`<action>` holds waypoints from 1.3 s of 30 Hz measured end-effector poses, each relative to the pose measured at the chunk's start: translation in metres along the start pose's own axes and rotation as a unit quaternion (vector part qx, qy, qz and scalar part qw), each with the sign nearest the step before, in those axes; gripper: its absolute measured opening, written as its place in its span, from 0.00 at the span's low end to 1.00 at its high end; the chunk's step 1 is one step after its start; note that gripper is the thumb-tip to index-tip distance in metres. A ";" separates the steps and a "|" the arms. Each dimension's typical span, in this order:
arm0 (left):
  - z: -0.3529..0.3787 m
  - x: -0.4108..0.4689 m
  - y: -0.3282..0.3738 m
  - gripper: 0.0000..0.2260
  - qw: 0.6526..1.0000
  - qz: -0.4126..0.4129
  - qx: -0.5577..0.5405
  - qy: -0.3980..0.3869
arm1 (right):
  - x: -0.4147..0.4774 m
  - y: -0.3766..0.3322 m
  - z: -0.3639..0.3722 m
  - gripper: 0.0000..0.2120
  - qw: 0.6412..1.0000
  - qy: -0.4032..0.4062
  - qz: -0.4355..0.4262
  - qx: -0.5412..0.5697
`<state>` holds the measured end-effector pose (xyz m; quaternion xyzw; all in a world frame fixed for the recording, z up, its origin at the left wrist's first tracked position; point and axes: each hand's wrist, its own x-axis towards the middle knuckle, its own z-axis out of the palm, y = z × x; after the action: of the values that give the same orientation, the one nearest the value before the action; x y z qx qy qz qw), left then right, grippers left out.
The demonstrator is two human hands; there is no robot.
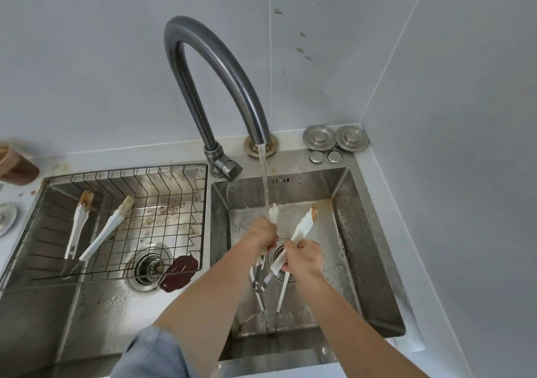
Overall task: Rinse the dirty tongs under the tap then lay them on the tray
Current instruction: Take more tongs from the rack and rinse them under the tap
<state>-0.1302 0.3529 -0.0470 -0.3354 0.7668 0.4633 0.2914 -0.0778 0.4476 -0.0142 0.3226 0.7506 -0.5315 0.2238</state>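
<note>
over right basin (pixel 343 203), tongs (pixel 302 226) held tips-up so water (pixel 265 180) from tap (pixel 203 66) runs down one arm. left hand (pixel 261 233) curled around that arm, right hand (pixel 303 257) wrapped on other arm, brown tip not yet under stream. wire tray (pixel 174 191) waits over left basin, another pair (pixel 96 229) lying there.

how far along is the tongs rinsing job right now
Done: nothing looks finished. The tongs in the wire basket have brown-stained tips. In hand: the left hand and right hand hold white tongs under the running tap; one tip remains brown. Left: finish rinsing and lay them on the tray.
</note>
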 end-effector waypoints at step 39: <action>-0.013 -0.037 -0.005 0.10 0.924 -0.008 -0.371 -0.094 | -0.018 0.030 -0.037 0.08 0.964 -0.150 0.059 0.213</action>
<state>-0.1058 0.3486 -0.0160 -0.3806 0.5069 0.7413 0.2206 -0.0436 0.4850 -0.0091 0.3232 0.5578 -0.7069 0.2911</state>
